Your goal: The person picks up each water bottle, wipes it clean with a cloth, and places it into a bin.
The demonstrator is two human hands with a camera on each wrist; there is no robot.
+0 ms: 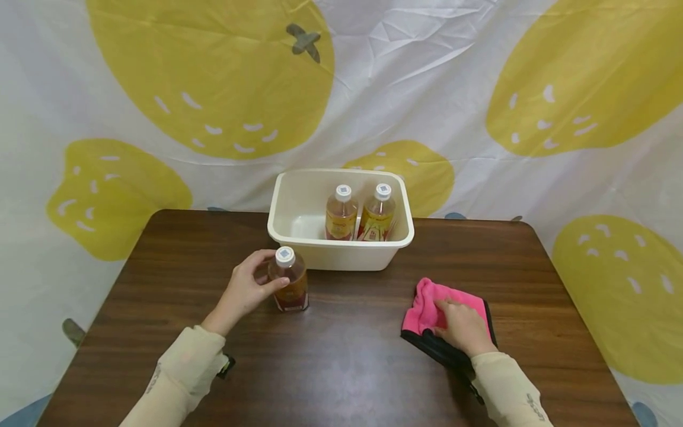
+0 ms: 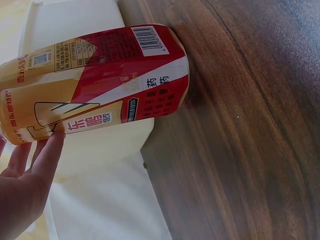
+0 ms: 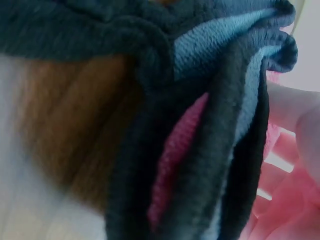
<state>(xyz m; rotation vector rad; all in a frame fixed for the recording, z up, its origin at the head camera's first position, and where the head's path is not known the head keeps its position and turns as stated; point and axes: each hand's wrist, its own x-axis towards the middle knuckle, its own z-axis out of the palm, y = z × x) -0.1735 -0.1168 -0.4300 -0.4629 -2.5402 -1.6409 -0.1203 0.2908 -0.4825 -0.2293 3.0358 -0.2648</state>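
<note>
My left hand (image 1: 249, 289) grips a drink bottle (image 1: 289, 283) with a white cap, thumb on one side and fingers on the other. The bottle is upright, just in front of the white bin's near left corner; whether its base touches the table cannot be told. Its yellow and red label (image 2: 107, 75) fills much of the left wrist view, with fingers (image 2: 47, 155) along its side. On the right, my right hand (image 1: 463, 325) holds a pink cloth (image 1: 427, 302) with black edging, bunched under the fingers. Close up, the cloth's dark folded edge (image 3: 220, 125) hides part of that hand.
A white plastic bin (image 1: 341, 258) stands at the table's back edge. Two similar capped bottles, one in the middle (image 1: 341, 216) and one at the right (image 1: 376, 216), stand inside it. Behind the brown wooden table (image 1: 341, 367) hangs a fruit-patterned curtain (image 1: 416, 71).
</note>
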